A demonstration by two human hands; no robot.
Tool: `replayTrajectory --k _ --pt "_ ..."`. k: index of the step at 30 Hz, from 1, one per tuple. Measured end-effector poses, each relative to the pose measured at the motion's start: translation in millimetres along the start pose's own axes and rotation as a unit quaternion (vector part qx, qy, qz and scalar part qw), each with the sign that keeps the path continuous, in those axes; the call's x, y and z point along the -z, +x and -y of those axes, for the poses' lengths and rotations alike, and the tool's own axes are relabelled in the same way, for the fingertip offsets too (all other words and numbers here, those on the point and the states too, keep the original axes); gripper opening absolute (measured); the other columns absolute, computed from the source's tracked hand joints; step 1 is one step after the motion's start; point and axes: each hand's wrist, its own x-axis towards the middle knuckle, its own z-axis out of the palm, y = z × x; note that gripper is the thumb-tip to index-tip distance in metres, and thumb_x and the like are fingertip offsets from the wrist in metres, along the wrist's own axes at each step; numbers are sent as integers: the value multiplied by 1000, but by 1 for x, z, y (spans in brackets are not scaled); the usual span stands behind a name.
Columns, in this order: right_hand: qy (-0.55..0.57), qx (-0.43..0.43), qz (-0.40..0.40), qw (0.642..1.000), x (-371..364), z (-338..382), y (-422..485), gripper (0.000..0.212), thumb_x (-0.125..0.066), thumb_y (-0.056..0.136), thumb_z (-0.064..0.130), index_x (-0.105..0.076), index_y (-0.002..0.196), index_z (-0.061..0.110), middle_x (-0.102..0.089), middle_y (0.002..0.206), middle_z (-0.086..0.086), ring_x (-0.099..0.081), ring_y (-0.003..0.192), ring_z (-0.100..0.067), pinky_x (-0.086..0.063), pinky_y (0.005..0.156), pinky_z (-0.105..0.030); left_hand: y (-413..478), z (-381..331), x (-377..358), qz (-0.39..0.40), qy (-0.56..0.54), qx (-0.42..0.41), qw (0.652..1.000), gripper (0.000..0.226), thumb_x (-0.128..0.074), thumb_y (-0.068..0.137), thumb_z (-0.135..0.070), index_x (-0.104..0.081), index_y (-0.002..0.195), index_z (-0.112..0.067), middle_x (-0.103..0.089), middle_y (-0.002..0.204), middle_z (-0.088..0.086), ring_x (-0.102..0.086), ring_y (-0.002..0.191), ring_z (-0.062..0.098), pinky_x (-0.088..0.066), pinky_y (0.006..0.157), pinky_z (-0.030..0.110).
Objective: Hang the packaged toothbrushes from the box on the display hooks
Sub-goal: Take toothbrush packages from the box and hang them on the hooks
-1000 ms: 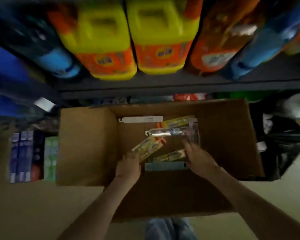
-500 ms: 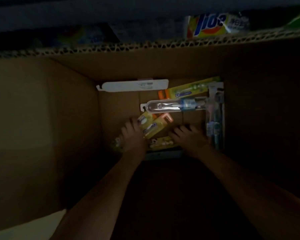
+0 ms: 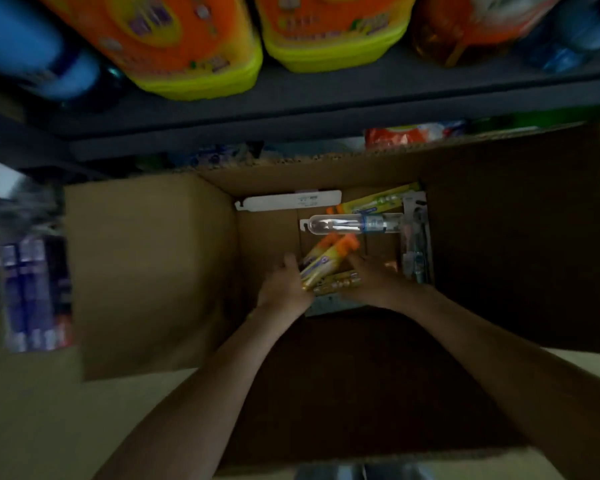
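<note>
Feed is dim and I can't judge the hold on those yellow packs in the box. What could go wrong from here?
The yellow-orange packs sit fanned between the left hand and right hand. The grip looks loose, so one may slip on lifting. The clear tube pack lies close by their orange tips and could get dragged along. Blur hides the hang holes.

box point(image 3: 146, 271): brown cardboard, dull, a bit rough, wavy along the cut top edge
clear pack point(image 3: 347, 224): see-through plastic, shiny and smooth
yellow packs point(image 3: 329, 258): printed wrap, shiny, smooth
white pack point(image 3: 288, 203): flat card, dull
jugs point(image 3: 201, 81): bright yellow and orange plastic, shiny
shelf point(image 3: 326, 98): dark grey, smooth, dull, maybe metal
floor point(image 3: 32, 410): pale, smooth
</note>
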Motion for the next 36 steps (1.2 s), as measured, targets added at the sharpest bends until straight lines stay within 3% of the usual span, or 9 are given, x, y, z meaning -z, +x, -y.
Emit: replayTrajectory --k 3,6,10,14,17,24,29,32,36 --pt "208 -28 5 978 19 53 -54 65 -70 77 57 -47 131 27 -56 128 7 -54 115 -14 -44 98 -32 -69 -22 46 -4 -101 -31 994 55 -66 86 -33 -34 126 -13 -63 108 11 -65 94 32 -56 73 40" --pt "332 9 -48 942 41 109 -126 22 -67 87 36 -64 104 22 -69 100 5 -63 99 -15 -51 84 -28 -149 -40 98 -30 -146 -66 987 50 -67 86 -34 -36 119 -11 -64 103 11 -65 93 33 -49 63 37" --pt "406 57 -128 903 77 181 -230 11 -68 88 22 -70 95 13 -74 95 -8 -68 96 -29 -53 87 -45 -258 -51 179 -61 -196 -112 972 59 -71 83 -41 -36 122 -14 -58 94 0 -63 92 29 -39 56 32" --pt "381 137 -165 899 125 256 -328 12 -66 89 22 -69 99 15 -74 94 -2 -70 89 -22 -56 83 -44 -358 -43 265 -67 -324 -183 926 41 -71 86 -35 -48 116 -20 -62 109 -5 -61 103 15 -51 90 40" --pt "346 217 -164 898 153 317 -387 11 -63 92 17 -68 101 15 -73 99 -4 -70 93 -22 -56 84 -42 -422 -32 324 -105 -350 -231 902 28 -70 87 -31 -56 110 -23 -66 113 0 -63 107 16 -49 97 43" --pt "319 335 -148 874 194 446 -461 26 -53 97 13 -55 123 7 -71 109 -8 -70 95 -24 -58 77 -38 -502 13 434 -179 -382 -306 854 15 -62 93 -15 -62 107 -19 -69 108 3 -65 101 17 -53 89 34" --pt "290 385 -153 863 189 546 -478 31 -56 94 15 -54 125 10 -69 114 -8 -67 102 -25 -56 84 -43 -542 77 505 -245 -385 -338 823 17 -69 85 -4 -58 87 -17 -70 85 4 -66 75 12 -53 78 34" --pt "254 404 -188 858 190 603 -486 28 -56 95 14 -57 123 9 -69 114 -9 -68 101 -23 -58 83 -41 -563 115 554 -294 -366 -370 802 21 -71 83 -1 -57 85 -16 -68 79 1 -64 63 0 -50 64 16" --pt "248 419 -275 829 195 666 -496 21 -53 97 15 -59 117 13 -70 100 2 -67 87 -11 -56 74 -29 -587 149 613 -376 -372 -414 740 15 -71 85 -10 -59 94 -14 -68 87 3 -63 75 4 -47 66 12"
